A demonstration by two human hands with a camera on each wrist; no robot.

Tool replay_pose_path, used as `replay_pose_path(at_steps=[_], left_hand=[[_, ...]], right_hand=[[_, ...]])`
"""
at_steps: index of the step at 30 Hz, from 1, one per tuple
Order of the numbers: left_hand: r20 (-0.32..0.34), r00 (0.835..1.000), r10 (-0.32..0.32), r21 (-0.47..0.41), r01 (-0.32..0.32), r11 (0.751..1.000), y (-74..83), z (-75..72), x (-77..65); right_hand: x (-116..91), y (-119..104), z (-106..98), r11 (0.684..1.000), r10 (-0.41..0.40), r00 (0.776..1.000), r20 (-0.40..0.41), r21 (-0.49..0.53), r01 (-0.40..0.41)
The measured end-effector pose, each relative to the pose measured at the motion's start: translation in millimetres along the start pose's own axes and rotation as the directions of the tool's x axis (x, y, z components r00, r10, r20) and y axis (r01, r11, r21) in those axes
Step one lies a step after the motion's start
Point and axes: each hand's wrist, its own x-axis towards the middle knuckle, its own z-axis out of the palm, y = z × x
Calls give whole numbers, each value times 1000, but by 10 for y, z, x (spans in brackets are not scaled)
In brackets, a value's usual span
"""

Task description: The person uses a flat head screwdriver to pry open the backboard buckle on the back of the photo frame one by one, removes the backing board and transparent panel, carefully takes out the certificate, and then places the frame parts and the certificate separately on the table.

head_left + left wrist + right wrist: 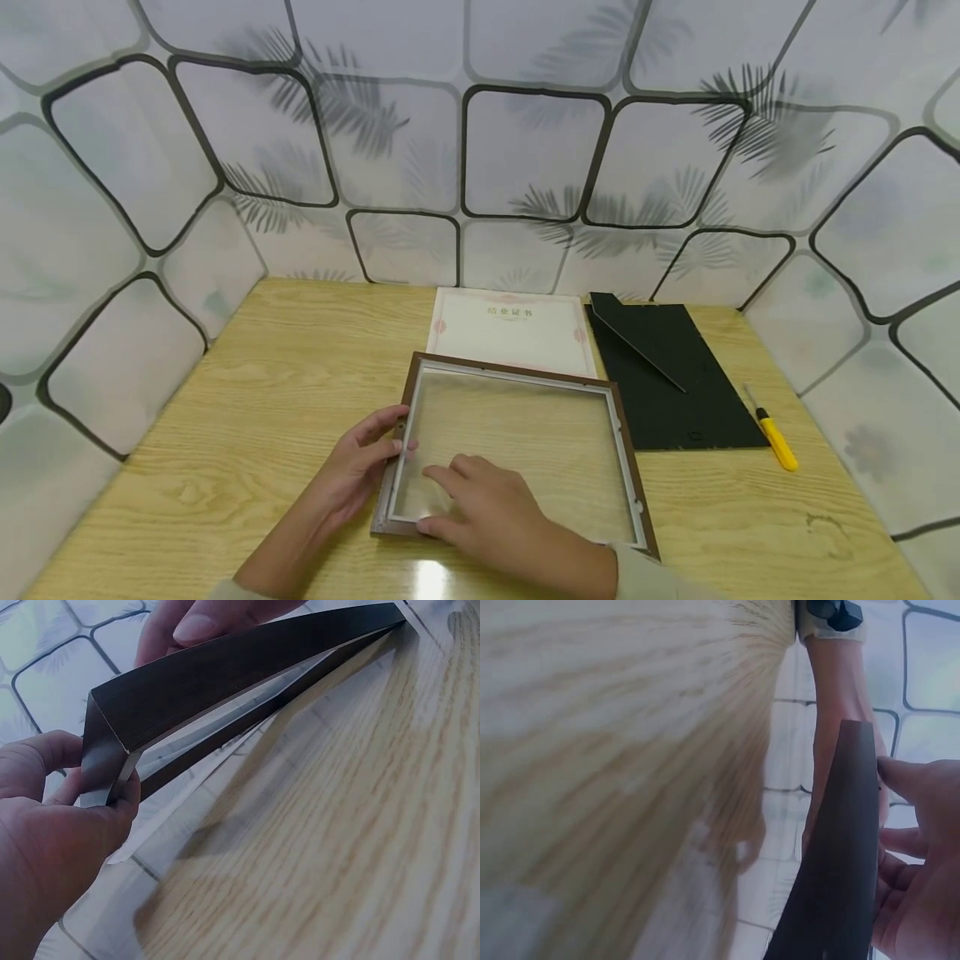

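A brown picture frame (517, 367) with a light inner lip lies face down across the middle in the head view, and the wood grain shows through its clear pane (540, 442). My left hand (358, 462) grips its left side, thumb on the back; in the left wrist view the fingers wrap the frame's dark corner (105, 750), which is held above the table. My right hand (495, 504) is over the near left corner, thumb at the near edge, fingers loosely bent above the pane. The right wrist view shows that thumb touching the dark side bar (840, 847).
Behind the frame lies a white certificate sheet (510, 333) with a pale red border. To the right is a black backing board (667, 383) with its stand flap (630, 333) raised. A yellow-handled screwdriver (777, 442) lies beside it. Patterned walls (405, 142) surround the wooden table (247, 375).
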Motion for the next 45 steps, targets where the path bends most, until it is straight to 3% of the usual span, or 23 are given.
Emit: replay_pose_path(at_steps=[8, 16, 22, 29, 32, 40, 45], left_hand=[[-8, 1000, 5, -7, -5, 1000, -4, 2, 5], [-9, 1000, 3, -10, -3, 1000, 0, -4, 11], [-31, 1000, -6, 2, 6, 1000, 8, 12, 7], [-44, 999, -6, 34, 8, 999, 1, 11, 10], [-35, 999, -8, 49, 9, 999, 1, 6, 11], [-42, 999, -5, 73, 8, 997, 9, 18, -4], [-101, 995, 7, 167, 10, 986, -17, 16, 1]], right_hand=[[32, -34, 56, 994, -72, 994, -76, -91, 65], [36, -14, 88, 977, -177, 970, -166, -146, 154], [50, 2, 122, 952, -284, 915, -288, -201, 232], [88, 32, 133, 900, -414, 816, -404, -313, 302], [101, 36, 134, 887, -443, 785, -433, -339, 313], [120, 21, 86, 865, -483, 734, -478, -391, 315], [130, 11, 20, 855, -500, 712, -494, -412, 315]])
